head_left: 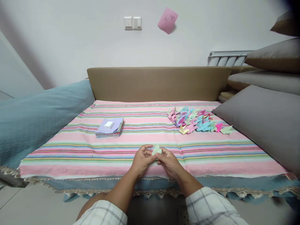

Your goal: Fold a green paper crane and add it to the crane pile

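Note:
Between my two hands is a small piece of folded pale green paper (157, 150), its pointed tip facing up and away from me. My left hand (143, 157) pinches its left side with thumb and fingers. From the right, my right hand (167, 160) grips the same paper, the thumb lying across its lower edge. Both hands are just above the front part of the striped cloth. Beyond them to the right lies a pile of folded paper cranes (193, 120) in several colours. A stack of square paper (109, 128) sits to the left, with a small white box (108, 125) on top.
The pink striped cloth (140, 137) covers a couch seat with a brown backrest (159, 84). Grey cushions (262, 122) are piled at the right, and a blue covered armrest (47, 112) is at the left. A pink note (167, 20) and light switches (132, 23) are on the wall.

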{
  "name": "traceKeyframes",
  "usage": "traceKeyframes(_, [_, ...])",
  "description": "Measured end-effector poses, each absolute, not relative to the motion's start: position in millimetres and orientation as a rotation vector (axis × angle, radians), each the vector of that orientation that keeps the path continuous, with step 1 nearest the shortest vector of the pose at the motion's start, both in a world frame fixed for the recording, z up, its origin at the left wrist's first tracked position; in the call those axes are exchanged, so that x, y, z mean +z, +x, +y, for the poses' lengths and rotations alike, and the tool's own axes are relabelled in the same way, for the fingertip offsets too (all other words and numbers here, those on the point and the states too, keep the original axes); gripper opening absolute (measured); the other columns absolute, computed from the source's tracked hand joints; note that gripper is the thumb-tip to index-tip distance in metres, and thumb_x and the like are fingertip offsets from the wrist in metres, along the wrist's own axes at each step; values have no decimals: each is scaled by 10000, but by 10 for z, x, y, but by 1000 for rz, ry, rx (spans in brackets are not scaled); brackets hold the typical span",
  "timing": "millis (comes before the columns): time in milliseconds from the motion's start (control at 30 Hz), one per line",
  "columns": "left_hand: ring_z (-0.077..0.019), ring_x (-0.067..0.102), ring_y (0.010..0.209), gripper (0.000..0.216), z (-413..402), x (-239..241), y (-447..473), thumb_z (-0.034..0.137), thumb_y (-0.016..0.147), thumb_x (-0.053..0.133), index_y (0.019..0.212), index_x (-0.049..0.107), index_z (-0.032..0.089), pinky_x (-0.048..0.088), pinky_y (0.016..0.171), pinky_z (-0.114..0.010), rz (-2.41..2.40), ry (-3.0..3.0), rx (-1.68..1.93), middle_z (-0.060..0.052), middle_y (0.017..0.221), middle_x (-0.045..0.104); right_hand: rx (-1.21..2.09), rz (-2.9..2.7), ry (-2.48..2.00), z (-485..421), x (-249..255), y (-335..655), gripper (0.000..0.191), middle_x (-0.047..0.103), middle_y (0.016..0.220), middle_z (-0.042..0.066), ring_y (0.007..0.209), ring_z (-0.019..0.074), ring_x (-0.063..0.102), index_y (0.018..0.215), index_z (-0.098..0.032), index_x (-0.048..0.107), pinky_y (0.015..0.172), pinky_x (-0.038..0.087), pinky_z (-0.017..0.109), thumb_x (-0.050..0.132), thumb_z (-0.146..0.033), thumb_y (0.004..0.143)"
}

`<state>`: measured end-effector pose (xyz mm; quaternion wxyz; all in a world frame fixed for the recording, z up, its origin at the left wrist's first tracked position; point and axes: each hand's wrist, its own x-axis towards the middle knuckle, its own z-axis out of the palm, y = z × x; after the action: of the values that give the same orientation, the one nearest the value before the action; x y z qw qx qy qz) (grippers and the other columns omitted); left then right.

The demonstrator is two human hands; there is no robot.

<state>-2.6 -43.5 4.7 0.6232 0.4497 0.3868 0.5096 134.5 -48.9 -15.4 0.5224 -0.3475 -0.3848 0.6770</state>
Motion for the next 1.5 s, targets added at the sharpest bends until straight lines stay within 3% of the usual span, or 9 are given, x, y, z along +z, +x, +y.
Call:
traceKeyframes(167, [-77, 546, 562, 602, -446, 30, -18, 318, 535, 819, 1028, 509, 166, 404, 585, -198, 862, 1089, 1135, 44, 649, 596, 1518, -1004, -891, -468, -206, 1363, 334, 530, 602, -34, 527, 70, 402, 673, -156, 581, 511, 320, 212, 772, -421, 604])
traceKeyframes(267, [-95, 566, 605, 547, -445, 11, -21, 319, 517, 827, 940, 509, 177, 415, 605, -213, 846, 1086, 1094, 23, 712, 611, 1504, -957, -869, -463, -203, 1361, 330, 505, 563, -44, 519, 76, 396, 644, -163, 565, 515, 312, 218, 769, -420, 608])
traceKeyframes(400, [-81, 500, 534, 392, -454, -28, -20, 362, 520, 813, 742, 571, 147, 359, 534, -195, 856, 1220, 965, 30, 616, 574, 1511, -879, -815, -458, -200, 1356, 309, 491, 549, -46, 528, 84, 414, 639, -165, 563, 541, 334, 230, 763, -400, 627])
traceKeyframes(600, [-91, 449, 486, 384, -486, -54, 0, 505, 658, 684, 720, 656, 126, 340, 507, -215, 877, 1388, 899, 11, 542, 541, 1594, -896, -784, -488, -180, 1341, 342, 484, 527, -40, 479, 90, 402, 637, -169, 547, 492, 332, 241, 746, -448, 630])
traceKeyframes(867, [-89, 384, 504, 329, -500, 25, -4, 460, 651, 684, 610, 638, 137, 272, 506, -210, 964, 1461, 954, 32, 509, 480, 1523, -991, -803, -483, -185, 1330, 348, 548, 629, -25, 562, 92, 448, 762, -170, 591, 551, 349, 222, 755, -443, 623])
traceKeyframes(1133, [-69, 310, 489, 297, -516, 21, 14, 418, 616, 722, 575, 616, 144, 219, 489, -208, 994, 1478, 975, 57, 480, 396, 1552, -890, -825, -489, -154, 1330, 352, 567, 630, -19, 595, 115, 488, 711, -170, 576, 614, 390, 254, 769, -440, 594])
traceKeyframes(1367, [-80, 439, 452, 366, -484, -18, -11, 496, 632, 703, 633, 588, 148, 332, 481, -212, 951, 1252, 1037, 40, 499, 497, 1452, -974, -880, -443, -206, 1376, 326, 469, 568, -54, 531, 75, 374, 675, -165, 552, 524, 299, 219, 739, -430, 649])
traceKeyframes(1500, [-71, 444, 450, 348, -466, -59, -7, 463, 639, 716, 612, 576, 146, 350, 490, -203, 950, 1139, 1159, 45, 471, 501, 1480, -997, -865, -463, -164, 1357, 344, 508, 634, -43, 529, 73, 388, 803, -177, 587, 501, 302, 212, 737, -440, 639])
